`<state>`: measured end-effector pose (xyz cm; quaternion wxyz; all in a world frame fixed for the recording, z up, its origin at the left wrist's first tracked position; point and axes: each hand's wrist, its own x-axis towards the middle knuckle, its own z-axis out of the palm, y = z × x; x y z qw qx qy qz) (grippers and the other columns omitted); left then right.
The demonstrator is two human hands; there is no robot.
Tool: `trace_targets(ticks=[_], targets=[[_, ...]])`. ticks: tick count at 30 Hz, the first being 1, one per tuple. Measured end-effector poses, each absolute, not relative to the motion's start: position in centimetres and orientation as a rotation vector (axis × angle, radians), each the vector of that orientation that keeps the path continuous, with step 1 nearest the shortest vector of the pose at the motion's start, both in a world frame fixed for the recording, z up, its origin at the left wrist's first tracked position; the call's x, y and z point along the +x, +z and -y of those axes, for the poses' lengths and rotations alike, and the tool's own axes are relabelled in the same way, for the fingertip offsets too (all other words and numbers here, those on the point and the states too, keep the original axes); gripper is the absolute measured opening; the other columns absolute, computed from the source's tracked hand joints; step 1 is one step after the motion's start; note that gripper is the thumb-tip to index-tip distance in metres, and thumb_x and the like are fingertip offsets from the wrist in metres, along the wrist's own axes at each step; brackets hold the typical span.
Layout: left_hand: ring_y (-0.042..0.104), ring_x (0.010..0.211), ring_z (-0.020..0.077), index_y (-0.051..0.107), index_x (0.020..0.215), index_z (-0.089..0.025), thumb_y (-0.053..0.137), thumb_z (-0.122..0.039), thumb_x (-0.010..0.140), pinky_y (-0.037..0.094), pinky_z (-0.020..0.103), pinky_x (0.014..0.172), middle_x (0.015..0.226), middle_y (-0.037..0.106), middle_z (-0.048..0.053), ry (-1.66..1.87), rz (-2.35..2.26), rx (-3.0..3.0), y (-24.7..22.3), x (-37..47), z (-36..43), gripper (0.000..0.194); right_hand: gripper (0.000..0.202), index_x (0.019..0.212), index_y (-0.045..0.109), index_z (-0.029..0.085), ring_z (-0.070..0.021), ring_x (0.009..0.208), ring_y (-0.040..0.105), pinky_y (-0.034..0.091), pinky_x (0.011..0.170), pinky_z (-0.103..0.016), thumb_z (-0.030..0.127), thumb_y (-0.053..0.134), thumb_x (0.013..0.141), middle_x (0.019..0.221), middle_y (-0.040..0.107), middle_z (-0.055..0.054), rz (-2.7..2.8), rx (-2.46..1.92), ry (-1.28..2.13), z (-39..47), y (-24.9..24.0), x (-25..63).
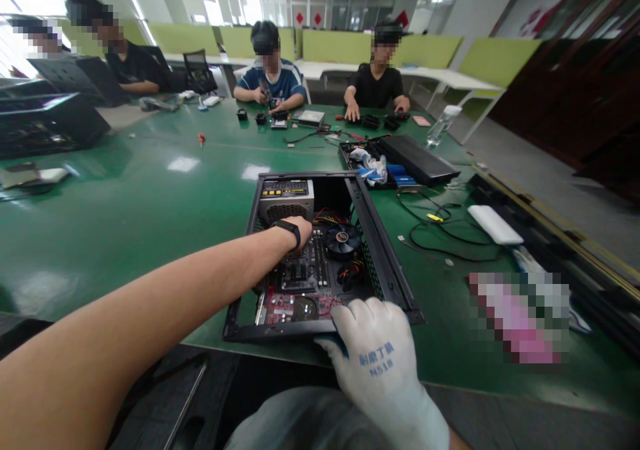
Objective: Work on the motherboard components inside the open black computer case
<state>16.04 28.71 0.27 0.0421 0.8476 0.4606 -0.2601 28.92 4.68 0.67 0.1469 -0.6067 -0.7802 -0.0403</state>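
An open black computer case (280, 331) lies at the table's near edge with its inside facing up. My left hand (302, 228), bare with a black wristband, reaches down into it beside the power supply (287, 209); its fingers are hidden. To the right of that hand is a round black fan (342, 239) on the motherboard (294, 273). Nearer to me sits a red circuit board (283, 308) with its own small fan. My right hand (377, 343), in a white work glove, is closed over the near rim of the case, by its right part.
Right of the case are loose black cables (445, 237), a white box-like object (495, 225) and a glove. Behind it lies a black tray (345, 153) with gloves. A water bottle (444, 127) stands farther back. Co-workers sit across the table; other computer cases (45, 127) stand left.
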Motion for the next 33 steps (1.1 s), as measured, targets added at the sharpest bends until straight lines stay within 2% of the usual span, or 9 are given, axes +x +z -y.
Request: trace_targets(ticks=[6,14,26,33], targets=[[0.069,0.099,0.0314,0.074,0.107,-0.008,0.087,-0.026,0.053,0.056,0.031,0.082,0.109,0.071,0.022,-0.805,-1.407,2.569,1.2,16.2,-28.1,0.059,0.03,0.083,0.056,0.025,-0.0198,0.073,0.036,0.018,0.068,-0.036,0.046,0.075,0.072,0.077,0.053,-0.001,2.241,-1.754,-0.14,-4.7,0.7,28.9],[0.07,0.098,0.0291,0.074,0.106,-0.01,0.085,-0.028,0.056,0.055,0.028,0.082,0.11,0.071,0.02,-0.803,-1.426,2.567,1.1,16.3,-28.1,0.054,0.029,0.084,0.056,0.026,-0.0208,0.075,0.038,0.018,0.068,-0.036,0.046,0.074,0.073,0.078,0.054,-0.001,2.244,-1.76,-0.127,-4.7,0.6,28.9],[0.07,0.097,0.0286,0.075,0.105,-0.013,0.088,-0.027,0.051,0.056,0.027,0.081,0.107,0.073,0.019,-0.796,-1.424,2.573,0.0,16.1,-28.9,0.058,0.027,0.081,0.056,0.026,-0.0208,0.073,0.038,0.018,0.067,-0.036,0.044,0.074,0.073,0.076,0.054,-0.001,2.239,-1.736,-0.139,-4.8,0.8,28.8],[0.07,0.096,0.0304,0.075,0.106,-0.01,0.088,-0.027,0.051,0.057,0.03,0.081,0.106,0.073,0.02,-0.827,-1.402,2.575,0.6,16.3,-28.6,0.058,0.027,0.08,0.055,0.026,-0.021,0.073,0.038,0.018,0.067,-0.036,0.043,0.075,0.072,0.075,0.053,-0.001,2.236,-1.725,-0.157,-4.7,0.8,28.8]])
